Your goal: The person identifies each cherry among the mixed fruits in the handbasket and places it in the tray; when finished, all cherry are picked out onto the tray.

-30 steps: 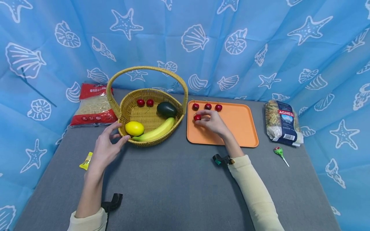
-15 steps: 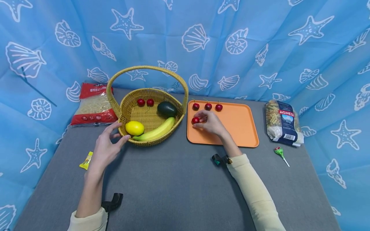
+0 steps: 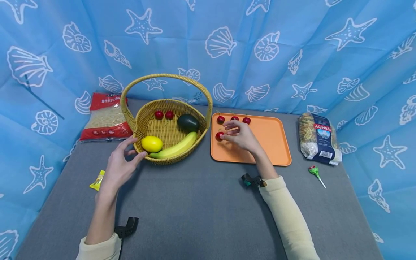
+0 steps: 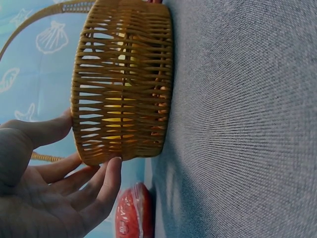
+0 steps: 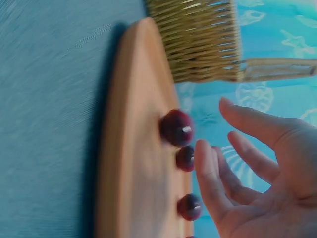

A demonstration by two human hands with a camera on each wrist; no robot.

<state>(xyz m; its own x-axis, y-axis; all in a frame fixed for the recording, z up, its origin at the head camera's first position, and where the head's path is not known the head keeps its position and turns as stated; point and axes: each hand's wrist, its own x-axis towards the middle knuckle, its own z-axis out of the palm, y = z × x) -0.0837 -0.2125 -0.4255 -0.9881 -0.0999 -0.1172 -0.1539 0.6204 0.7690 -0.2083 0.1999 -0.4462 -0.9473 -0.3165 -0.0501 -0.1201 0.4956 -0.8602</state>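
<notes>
My left hand (image 3: 119,168) holds the wicker basket (image 3: 169,159) at its near left rim. In the left wrist view, the thumb presses the rim and the fingertips lie along the woven side. Inside the basket are a lemon (image 3: 151,144), a banana (image 3: 177,147), an avocado (image 3: 188,123) and two cherries (image 3: 159,115). Over the orange tray (image 3: 269,144), my right hand (image 3: 243,137) has its fingers spread. A cherry (image 5: 177,128) sits on the tray just past those fingertips, clear of them in the right wrist view. Several more cherries (image 3: 246,120) line the tray's back edge.
A red noodle packet (image 3: 105,119) lies behind the basket at left, with a small yellow wrapper (image 3: 97,181) nearer. Right of the tray are a pasta bag (image 3: 319,139) and a lollipop (image 3: 314,170). A blue curtain (image 3: 182,43) hangs behind the grey table (image 3: 195,209).
My right hand, which held a cherry, has shifted it slightly towards me, let go and drawn back to the right. The left hand and basket stay put.
</notes>
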